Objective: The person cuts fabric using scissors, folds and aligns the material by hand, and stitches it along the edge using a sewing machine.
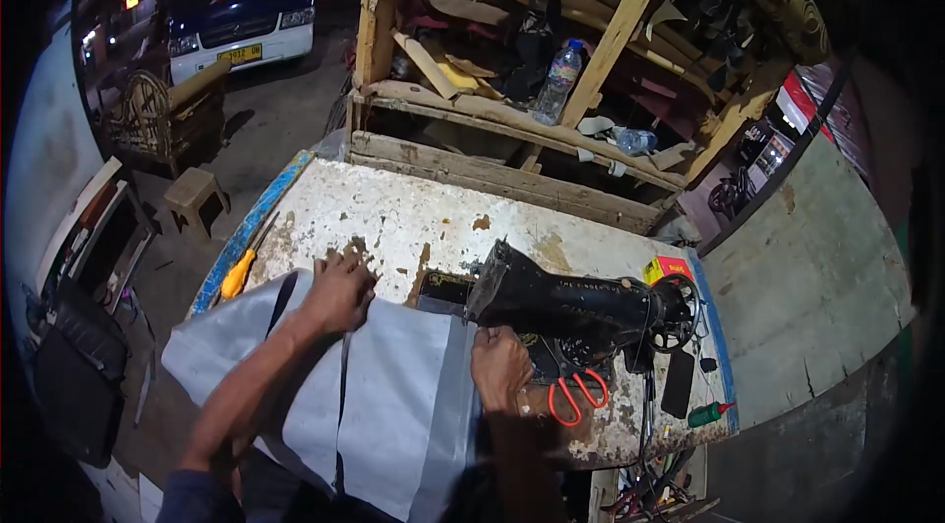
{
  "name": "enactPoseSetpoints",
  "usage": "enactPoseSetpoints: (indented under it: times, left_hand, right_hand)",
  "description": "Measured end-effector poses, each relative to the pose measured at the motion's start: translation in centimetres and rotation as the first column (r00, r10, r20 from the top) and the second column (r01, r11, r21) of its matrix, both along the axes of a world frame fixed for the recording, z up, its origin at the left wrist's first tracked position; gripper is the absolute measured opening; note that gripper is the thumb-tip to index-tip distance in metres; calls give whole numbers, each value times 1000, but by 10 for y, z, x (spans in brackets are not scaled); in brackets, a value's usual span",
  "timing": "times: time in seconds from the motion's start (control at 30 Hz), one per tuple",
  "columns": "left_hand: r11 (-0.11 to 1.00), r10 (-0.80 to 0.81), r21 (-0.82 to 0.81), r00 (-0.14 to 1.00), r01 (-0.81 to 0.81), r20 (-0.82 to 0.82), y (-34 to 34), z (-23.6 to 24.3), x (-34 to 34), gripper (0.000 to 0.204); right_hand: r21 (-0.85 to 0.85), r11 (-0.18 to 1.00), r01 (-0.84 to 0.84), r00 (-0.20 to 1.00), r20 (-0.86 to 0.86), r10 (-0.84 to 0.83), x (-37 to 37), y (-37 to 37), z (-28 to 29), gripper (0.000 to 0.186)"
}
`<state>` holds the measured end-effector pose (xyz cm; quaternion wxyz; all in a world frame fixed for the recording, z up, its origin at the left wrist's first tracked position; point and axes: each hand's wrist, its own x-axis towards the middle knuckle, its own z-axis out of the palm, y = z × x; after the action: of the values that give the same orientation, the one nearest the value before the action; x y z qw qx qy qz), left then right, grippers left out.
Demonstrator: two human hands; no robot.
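A large pale grey sheet (394, 375), which looks like vinyl or coated cloth, drapes over the near left of the worktable (394, 203). Dark strips run down it. My left hand (340, 292) lies at its far edge, fingers bent and closed on it. Close to the head of a black sewing machine (591, 305), my right hand (500, 368) is closed at the sheet's right edge. That edge reaches under the machine head, where the needle is hidden from view. Scissors (576, 397) with orange-red handles lie just right of my right hand.
A yellow-handled screwdriver (238, 272) lies at the table's left. Near the machine's handwheel (674, 311) are a yellow-red box (666, 270) and a small green bottle (707, 414). Behind stands a wooden shelf (472, 110) with scraps and a plastic bottle (559, 80). A stool (197, 196) stands left.
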<state>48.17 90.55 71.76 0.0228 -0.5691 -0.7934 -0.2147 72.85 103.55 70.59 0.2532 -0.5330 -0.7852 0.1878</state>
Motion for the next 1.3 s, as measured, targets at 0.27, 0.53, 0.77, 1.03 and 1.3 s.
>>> enactPoseSetpoints:
  times: [0.27, 0.53, 0.77, 1.03, 1.3]
  left_hand:
    - [922, -381, 91, 924, 377, 37, 17, 0, 131, 47]
    - [947, -315, -63, 949, 315, 18, 15, -11, 129, 57]
    - [943, -318, -93, 947, 321, 39, 19, -9, 131, 58]
    - [939, -303, -147, 950, 311, 74, 13, -5, 123, 60]
    - [937, -333, -95, 942, 335, 43, 23, -3, 133, 59]
  right_hand:
    - [-100, 995, 18, 998, 55, -13, 4, 2, 13, 29]
    - [-496, 568, -657, 400, -868, -295, -20, 105, 0, 37]
    - [-587, 553, -591, 560, -792, -242, -38, 108, -2, 39]
    - [145, 928, -344, 893, -256, 371, 71, 52, 149, 28]
    - [108, 972, 207, 683, 696, -223, 134, 244, 184, 38]
